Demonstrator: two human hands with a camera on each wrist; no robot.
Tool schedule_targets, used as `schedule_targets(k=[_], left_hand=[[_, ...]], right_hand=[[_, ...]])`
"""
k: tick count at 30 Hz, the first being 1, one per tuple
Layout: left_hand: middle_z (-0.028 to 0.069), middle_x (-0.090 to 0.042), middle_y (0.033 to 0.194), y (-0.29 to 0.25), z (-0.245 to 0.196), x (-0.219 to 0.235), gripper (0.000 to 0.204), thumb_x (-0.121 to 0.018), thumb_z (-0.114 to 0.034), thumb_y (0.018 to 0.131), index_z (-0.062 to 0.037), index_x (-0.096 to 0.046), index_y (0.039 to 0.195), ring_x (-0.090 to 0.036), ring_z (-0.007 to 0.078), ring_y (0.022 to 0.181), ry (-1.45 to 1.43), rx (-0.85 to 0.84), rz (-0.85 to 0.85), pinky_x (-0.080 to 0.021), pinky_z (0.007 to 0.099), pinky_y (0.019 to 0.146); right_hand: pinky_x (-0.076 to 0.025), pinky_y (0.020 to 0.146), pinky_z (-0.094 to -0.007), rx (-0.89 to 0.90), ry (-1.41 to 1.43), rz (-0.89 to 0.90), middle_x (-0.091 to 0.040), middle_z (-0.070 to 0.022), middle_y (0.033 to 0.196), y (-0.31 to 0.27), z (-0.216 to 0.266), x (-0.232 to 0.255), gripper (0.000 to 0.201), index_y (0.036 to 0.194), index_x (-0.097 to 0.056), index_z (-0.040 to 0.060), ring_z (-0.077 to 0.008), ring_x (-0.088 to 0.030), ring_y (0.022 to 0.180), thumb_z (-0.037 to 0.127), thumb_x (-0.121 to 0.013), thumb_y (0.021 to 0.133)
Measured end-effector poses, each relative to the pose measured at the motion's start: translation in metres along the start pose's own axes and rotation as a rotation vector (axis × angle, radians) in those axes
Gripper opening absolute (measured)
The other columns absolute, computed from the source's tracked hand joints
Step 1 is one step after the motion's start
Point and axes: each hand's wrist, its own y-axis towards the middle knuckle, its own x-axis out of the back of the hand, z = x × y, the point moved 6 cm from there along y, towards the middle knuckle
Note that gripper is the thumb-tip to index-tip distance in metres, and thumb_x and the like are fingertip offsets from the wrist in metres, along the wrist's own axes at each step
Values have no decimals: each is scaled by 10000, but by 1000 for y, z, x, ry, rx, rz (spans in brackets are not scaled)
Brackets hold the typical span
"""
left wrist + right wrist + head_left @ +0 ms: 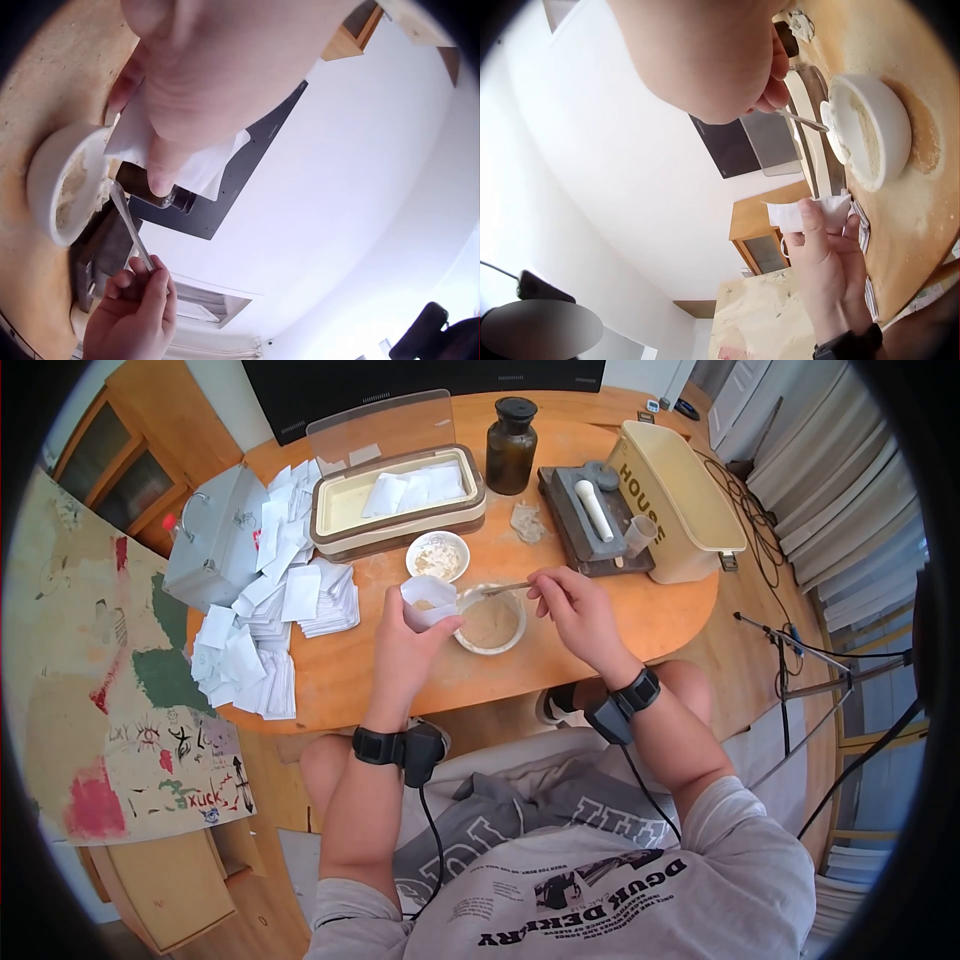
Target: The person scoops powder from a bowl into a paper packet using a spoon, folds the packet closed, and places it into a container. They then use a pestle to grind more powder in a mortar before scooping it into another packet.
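My left hand (406, 655) holds a small white paper packet (428, 596) with its mouth spread, and some tan powder shows inside it. Between thumb and fingers, my right hand (578, 618) pinches the handle of a thin metal spoon (508, 588). The spoon's tip is over the far rim of a white bowl (492, 650) of tan powder, close beside the packet. In the left wrist view the spoon (127, 217) points at the packet (133, 133). Just behind the bowl sits a smaller white bowl (463, 546) with pale, lumpy powder.
Piles of white packets (325, 600) lie at the left beside a silver case (212, 540). Behind stand a lidded box (470, 518) holding packets and a dark bottle (511, 452). At right are a white pestle (594, 510), a small cup (640, 535) and a cream bin (690, 500).
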Motion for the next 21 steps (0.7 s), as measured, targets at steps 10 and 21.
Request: schedule_targets(k=[10, 21], left_hand=[[38, -600, 1123, 5, 22, 0, 447, -742, -153, 906, -79, -456, 1241, -596, 112, 930, -671, 190, 49, -502, 296, 732], [63, -538, 1167, -1, 8, 3, 566, -750, -87, 869, -25, -432, 1334, -546, 153, 1037, -402, 155, 36, -475, 298, 888]], right_hand=[[-525, 638, -301, 34, -175, 70, -695, -109, 832, 1, 4, -2, 168, 1058, -669, -25, -183, -657, 677, 93, -571, 991], [-533, 680, -367, 163, -256, 28, -685, -165, 850, 1, 4, -7, 134, 1022, -671, -16, -319, -666, 743, 79, -596, 967]])
